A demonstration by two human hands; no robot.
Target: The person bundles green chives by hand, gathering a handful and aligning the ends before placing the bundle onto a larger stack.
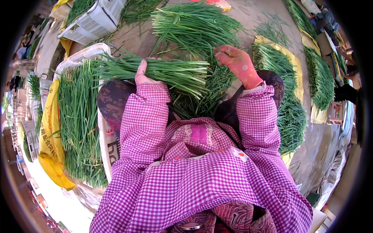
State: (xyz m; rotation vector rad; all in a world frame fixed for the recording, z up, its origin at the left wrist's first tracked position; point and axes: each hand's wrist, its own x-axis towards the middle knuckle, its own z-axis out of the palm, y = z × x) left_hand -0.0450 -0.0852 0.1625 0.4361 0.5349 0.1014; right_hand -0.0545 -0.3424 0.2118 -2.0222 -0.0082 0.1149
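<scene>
My bare left hand [143, 72] is closed around a bunch of garlic chives [177, 72]. The bunch lies level over my lap, pale stem ends to the right and green tips to the left. On my right hand [236, 65] is an orange-red glove with yellow spots. Its fingers are curled in, apart from the bunch, and I see nothing held in them. Loose chives [201, 102] lie between my knees, below both hands. Just beyond, a large heap of chives [195, 26] rests on the ground, its pale ends to the left.
A white plastic crate [103, 131] packed with chives [78, 122] stands at my left, a yellow sack [51, 139] along its outer side. Chives [287, 96] lie on yellow sacking [297, 67] at my right. Another white crate [93, 23] is at the far left.
</scene>
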